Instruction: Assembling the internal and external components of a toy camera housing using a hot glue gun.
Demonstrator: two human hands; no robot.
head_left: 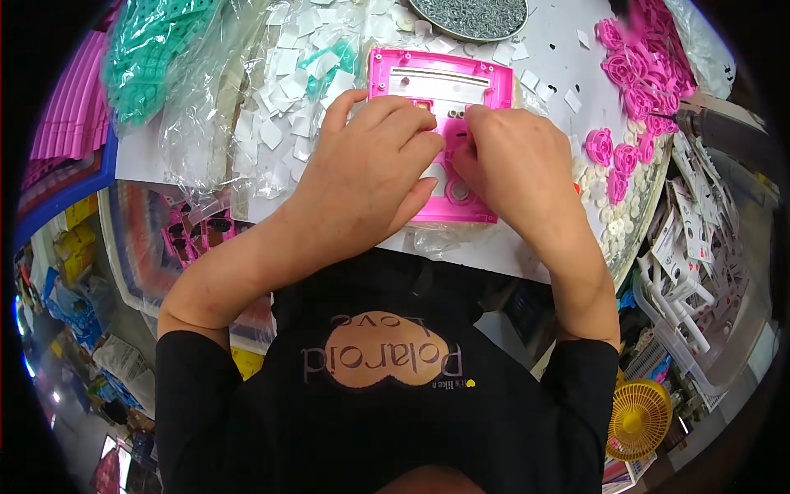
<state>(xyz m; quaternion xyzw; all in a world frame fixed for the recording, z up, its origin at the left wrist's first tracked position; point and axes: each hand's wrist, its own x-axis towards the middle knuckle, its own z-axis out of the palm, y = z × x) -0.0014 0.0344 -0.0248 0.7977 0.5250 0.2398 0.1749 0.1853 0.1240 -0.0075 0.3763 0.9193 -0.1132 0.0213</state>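
Observation:
A pink plastic housing [502, 78] lies inner side up on the white worktop, with small posts, a pale strip across its far part and a round ring near its near edge. Over its left side, my left hand [362, 160] has its fingers bent down and steadies it, the thumb apart from the fingers. My right hand [522, 156] is closed, its fingertips pressed together at the middle of the housing by a pink piece [453, 132]. Whatever it pinches is hidden behind the fingers.
Loose white squares [284, 78] and clear bags, one with green parts [160, 58], cover the left. A bowl of screws [485, 16] stands at the back. Pink curled parts [625, 156], pale discs [617, 222] and a power screwdriver [716, 128] are at right.

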